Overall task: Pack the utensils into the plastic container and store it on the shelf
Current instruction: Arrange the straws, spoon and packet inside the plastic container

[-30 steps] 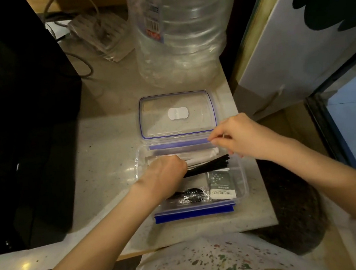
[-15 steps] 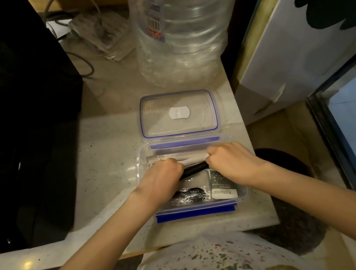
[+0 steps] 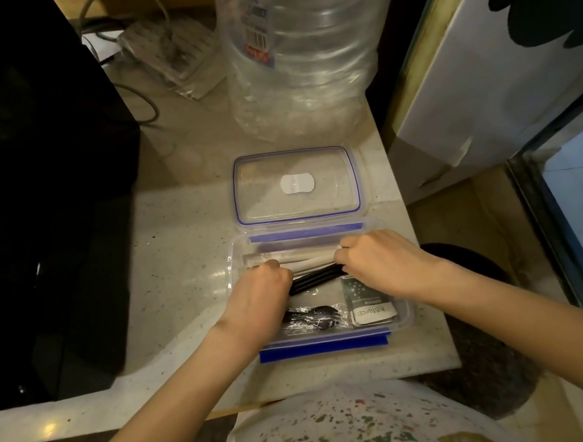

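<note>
A clear plastic container (image 3: 404,317) with blue clips sits open on the counter, its lid (image 3: 295,184) lying flat just behind it. Inside lie black chopsticks (image 3: 315,278), pale paper-wrapped utensils (image 3: 310,260), a wrapped black spork (image 3: 313,318) and a small dark sachet (image 3: 368,301). My left hand (image 3: 260,300) is closed over the left end of the black chopsticks. My right hand (image 3: 382,264) is closed over their right end, inside the container.
A big clear water bottle (image 3: 299,47) stands behind the lid. A black appliance (image 3: 23,191) fills the left side. Cables and a power strip (image 3: 169,54) lie at the back. A white box (image 3: 506,52) leans at the right; the counter edge is close to the container's right.
My right hand came down from the container's back rim onto the right end of the black chopsticks. The left hand stayed on their left end.
</note>
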`<state>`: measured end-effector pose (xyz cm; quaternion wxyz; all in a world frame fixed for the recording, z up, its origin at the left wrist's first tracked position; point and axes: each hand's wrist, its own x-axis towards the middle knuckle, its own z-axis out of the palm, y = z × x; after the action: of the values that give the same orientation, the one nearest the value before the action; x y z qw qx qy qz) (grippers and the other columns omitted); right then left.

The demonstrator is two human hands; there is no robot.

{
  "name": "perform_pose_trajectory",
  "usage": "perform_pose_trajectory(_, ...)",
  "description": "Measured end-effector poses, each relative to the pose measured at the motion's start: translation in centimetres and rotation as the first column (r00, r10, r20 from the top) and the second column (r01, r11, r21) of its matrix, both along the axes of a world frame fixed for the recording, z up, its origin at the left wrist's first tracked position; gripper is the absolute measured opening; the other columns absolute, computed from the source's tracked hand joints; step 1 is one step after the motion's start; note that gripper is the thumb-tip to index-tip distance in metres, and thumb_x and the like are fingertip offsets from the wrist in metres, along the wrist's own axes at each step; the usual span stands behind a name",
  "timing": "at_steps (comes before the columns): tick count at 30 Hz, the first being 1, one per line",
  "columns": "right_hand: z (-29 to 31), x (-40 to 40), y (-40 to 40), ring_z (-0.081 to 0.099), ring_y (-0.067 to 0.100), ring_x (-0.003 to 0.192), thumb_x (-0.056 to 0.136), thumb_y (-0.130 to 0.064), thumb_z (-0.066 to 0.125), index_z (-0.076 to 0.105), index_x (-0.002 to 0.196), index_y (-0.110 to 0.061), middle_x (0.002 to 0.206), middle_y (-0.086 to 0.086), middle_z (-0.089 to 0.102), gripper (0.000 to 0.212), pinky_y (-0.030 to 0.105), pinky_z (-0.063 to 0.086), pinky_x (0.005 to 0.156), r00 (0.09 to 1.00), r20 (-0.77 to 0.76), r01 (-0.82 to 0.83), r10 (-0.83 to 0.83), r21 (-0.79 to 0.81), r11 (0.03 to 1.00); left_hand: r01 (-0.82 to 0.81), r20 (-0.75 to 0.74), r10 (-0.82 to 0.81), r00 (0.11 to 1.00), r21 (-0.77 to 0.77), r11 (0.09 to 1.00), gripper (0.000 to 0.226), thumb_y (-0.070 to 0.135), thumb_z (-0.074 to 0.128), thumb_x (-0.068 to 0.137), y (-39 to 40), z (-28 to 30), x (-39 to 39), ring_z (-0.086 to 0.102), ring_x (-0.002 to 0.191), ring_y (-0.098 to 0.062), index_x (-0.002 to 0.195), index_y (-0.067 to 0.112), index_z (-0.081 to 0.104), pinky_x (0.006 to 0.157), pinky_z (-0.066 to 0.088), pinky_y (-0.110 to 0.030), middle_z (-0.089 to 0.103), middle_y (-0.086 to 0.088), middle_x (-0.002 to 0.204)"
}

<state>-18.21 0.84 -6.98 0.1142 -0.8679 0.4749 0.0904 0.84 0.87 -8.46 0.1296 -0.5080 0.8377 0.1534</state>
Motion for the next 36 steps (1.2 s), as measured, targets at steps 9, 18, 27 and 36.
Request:
perform_pose_trajectory(9,-0.3,4.8,1.2,0.062,0.02,0.077,0.092,-0.031,0.053,0.067,0.1,-0.01,0.093,0.006,0.067,0.026,0.038,0.053,0.07,0.984,0.174,-0.073,0.028,0.258,0.963,0.102,0.038,-0.101,0.994,-0.047,0.994,0.018,0.01,0.052,0.09,-1.1,0.5,0.4,0.064,0.094,-0.026,0.102,0.012,0.066,0.079,0.057,-0.036,0.068,-0.01,0.102)
perform_pose_trajectory(18,-1.5,5.7,1.2,0.06,0.026,0.093,0.088,-0.01,0.06,0.06,0.116,-0.007,0.111,0.013,0.061,0.029,0.038,0.051,0.08,0.971,0.228,-0.054,-0.067,0.486,0.872,0.184,0.117,-0.181,0.977,-0.02,0.983,0.018,0.013,0.052,0.091,-1.9,1.4,0.7,0.068,0.088,-0.022,0.1,0.012,0.067,0.076,0.056,-0.029,0.07,-0.008,0.099)
perform_pose_trajectory(27,-0.9,5.2,1.6,0.064,0.026,0.081,0.089,-0.005,0.051,0.07,0.099,-0.009,0.092,0.013,0.071,0.022,0.044,0.052,0.076,0.947,0.287,0.011,-0.148,0.428,0.904,0.179,0.19,-0.176,0.966,0.001,0.984,0.022,0.01,0.046,0.091,-1.2,1.2,0.4,0.064,0.094,-0.029,0.099,0.006,0.067,0.074,0.053,-0.033,0.068,-0.015,0.103)
perform_pose_trajectory(36,0.5,2.4,0.0,0.061,0.02,0.092,0.091,-0.018,0.057,0.066,0.108,-0.01,0.105,0.005,0.062,0.021,0.032,0.05,0.078,0.985,0.144,0.078,-0.1,0.152,0.985,0.087,0.237,-0.072,0.969,-0.052,0.995,0.019,0.009,0.052,0.089,0.2,1.1,-0.5,0.063,0.098,-0.027,0.106,0.01,0.062,0.075,0.051,-0.032,0.067,-0.012,0.107)
